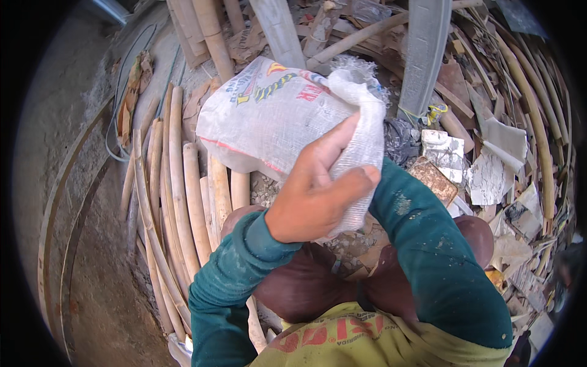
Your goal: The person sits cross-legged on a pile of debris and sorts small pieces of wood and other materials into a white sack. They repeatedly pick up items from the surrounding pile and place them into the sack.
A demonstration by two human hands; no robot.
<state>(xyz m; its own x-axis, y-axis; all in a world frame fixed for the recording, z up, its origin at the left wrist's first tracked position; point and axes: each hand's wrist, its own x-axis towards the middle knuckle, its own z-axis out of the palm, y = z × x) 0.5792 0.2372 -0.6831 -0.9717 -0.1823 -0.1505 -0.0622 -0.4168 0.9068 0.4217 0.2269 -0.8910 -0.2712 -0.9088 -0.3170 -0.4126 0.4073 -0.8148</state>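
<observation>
The white woven plastic sack with coloured print (pixel 269 122) is in the middle of the view, in front of the person's knees and above the floor, which is covered with rubble. It lies on its side in the air or on the debris; I cannot tell how much the ground supports it. Its gathered, folded edge is at the right, and a thin red line runs along its lower side.

The left hand (pixel 315 196) grips this folded edge, with the fingers lying on the cloth and the thumb pressed near the border. The right hand is hidden behind or inside the sack, so I cannot tell if it is closed; only the dusty teal sleeve (pixel 422 226) shows.

In my judgement, the step in hand is to handle the mouth of the sack, perhaps to open it or to fold it back. The next move seems to call for a firm left grip, while the right hand works at the edge without tearing the weave.

Just to the right of the sack are the crumpled black plastic bag (pixel 400 140) and the broken white block with a flaky surface (pixel 443 153). Long pale bamboo poles (pixel 177 171) lie at the left, and the grey metal channel (pixel 422 55) stands beyond the sack's edge
</observation>
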